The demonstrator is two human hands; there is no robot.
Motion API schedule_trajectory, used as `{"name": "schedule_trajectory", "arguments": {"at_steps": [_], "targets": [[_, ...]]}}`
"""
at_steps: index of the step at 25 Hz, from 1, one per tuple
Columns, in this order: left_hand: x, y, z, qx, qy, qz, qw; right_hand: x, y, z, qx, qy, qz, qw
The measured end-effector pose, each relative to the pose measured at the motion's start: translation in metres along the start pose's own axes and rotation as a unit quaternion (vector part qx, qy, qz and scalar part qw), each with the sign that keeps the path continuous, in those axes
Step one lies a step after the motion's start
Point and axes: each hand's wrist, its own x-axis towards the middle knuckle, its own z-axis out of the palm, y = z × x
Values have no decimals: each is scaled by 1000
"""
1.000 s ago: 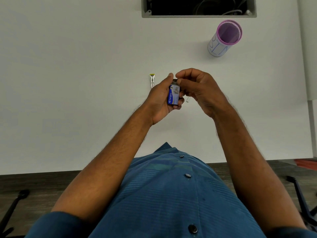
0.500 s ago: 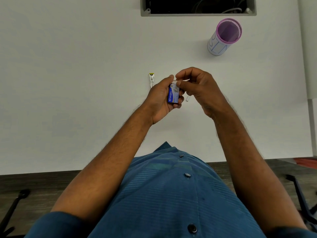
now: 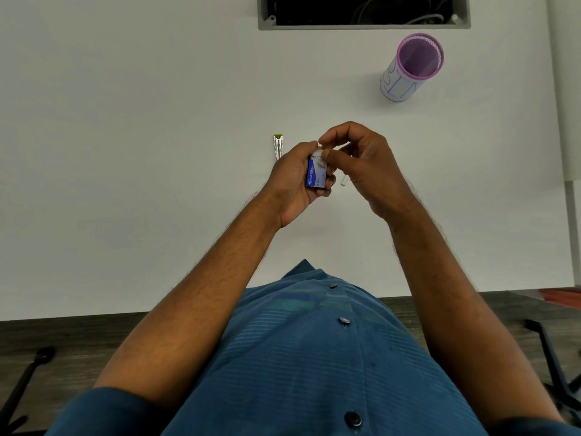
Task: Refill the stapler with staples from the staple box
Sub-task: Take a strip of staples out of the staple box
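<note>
A small blue staple box (image 3: 315, 175) is held upright above the white table, with my left hand (image 3: 290, 180) wrapped around it. My right hand (image 3: 364, 165) pinches the box's white top flap between thumb and forefinger. The stapler (image 3: 278, 145), a thin metal piece with a yellow-green tip, lies on the table just left of my left hand, partly hidden behind it. A short strip of staples (image 3: 344, 180) lies on the table between my hands.
A purple-rimmed mesh pen cup (image 3: 410, 69) with white paper around it stands at the back right. A grey cable tray opening (image 3: 363, 11) is set in the table's far edge. Chair legs show below the table's near edge.
My right thumb and forefinger have shifted on the box's top end, and its white flap now shows. The box stays in my left hand; the stapler has not moved.
</note>
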Motion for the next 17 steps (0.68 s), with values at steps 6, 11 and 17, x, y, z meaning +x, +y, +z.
{"name": "schedule_trajectory", "arguments": {"at_steps": [6,11,17], "targets": [[5,-2,1,36,36,5,999,0,-1,2,17,17,23,999],[6,-1,1,57,50,12,997,2,-3,3,21,23,38,999],[8,-1,0,67,54,16,996,3,-3,3,-1,16,35,999]]}}
